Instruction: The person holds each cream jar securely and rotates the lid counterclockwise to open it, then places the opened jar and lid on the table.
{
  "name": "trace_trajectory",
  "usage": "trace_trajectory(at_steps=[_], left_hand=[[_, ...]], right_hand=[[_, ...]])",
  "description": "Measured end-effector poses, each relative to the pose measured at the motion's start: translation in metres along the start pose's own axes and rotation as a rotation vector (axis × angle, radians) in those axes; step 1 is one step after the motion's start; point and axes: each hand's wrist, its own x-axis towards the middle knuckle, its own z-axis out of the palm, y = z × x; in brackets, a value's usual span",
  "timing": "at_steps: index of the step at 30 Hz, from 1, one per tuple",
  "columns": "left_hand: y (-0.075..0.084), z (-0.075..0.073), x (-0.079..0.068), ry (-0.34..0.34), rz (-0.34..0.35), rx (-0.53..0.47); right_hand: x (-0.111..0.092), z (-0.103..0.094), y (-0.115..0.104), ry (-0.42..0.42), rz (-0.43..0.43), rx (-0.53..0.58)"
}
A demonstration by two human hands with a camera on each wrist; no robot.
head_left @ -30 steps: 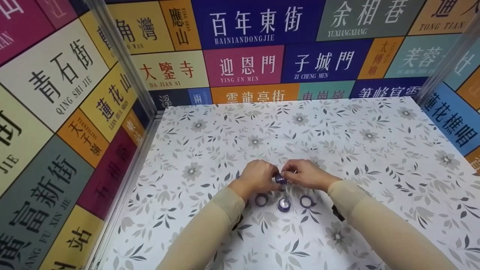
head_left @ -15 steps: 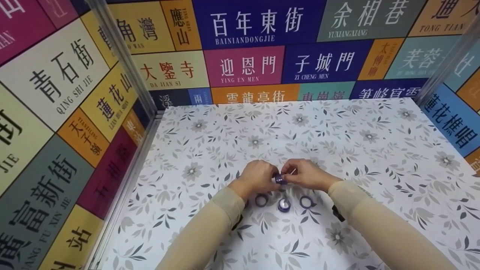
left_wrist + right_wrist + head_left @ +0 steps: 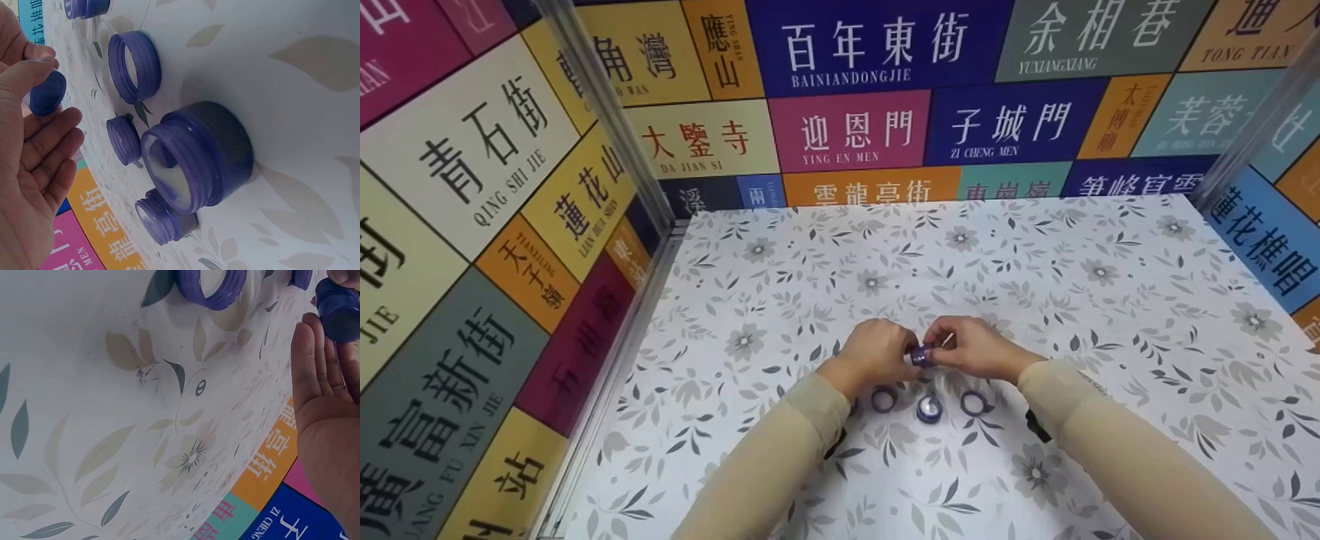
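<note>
Both hands meet at a small purple jar [image 3: 920, 356] near the middle of the table. My left hand [image 3: 874, 354] grips it from the left, its thumb against the jar in the left wrist view. From the other side my right hand [image 3: 979, 349] pinches the same jar with thumb and fingers. The right wrist view shows its smooth dark-blue side [image 3: 340, 315]. Closer to me lie two purple ring-shaped lids, one left [image 3: 883, 400] and one right [image 3: 973, 403], with an open purple jar [image 3: 928, 409] between them.
In the left wrist view, a larger open jar [image 3: 197, 157] with pale contents stands near the wrist, with another jar [image 3: 166, 218] beside it and a further jar [image 3: 87, 8] at the top edge. A white floral tabletop [image 3: 810, 262] meets walls [image 3: 847, 135] of coloured sign panels.
Both hands stay at the same spot on the jar; the right fingers shift slightly. The lids and the jar on the table have not moved.
</note>
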Motion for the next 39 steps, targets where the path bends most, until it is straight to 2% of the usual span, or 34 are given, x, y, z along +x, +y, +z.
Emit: trace_trajectory(at_steps=[18,25,39], left_hand=[[-0.001,-0.002,-0.002,-0.021,-0.021,-0.004],[-0.002,-0.002,-0.004,-0.014,-0.024,-0.007],[-0.001,-0.002,-0.004,-0.017,-0.009,-0.018]], right_hand=[[-0.006,-0.009,0.013,0.007,0.072,-0.001],[-0.009,-0.016,0.021,-0.001,0.114,-0.05],[-0.011,-0.013,0.029,0.014,0.062,-0.144]])
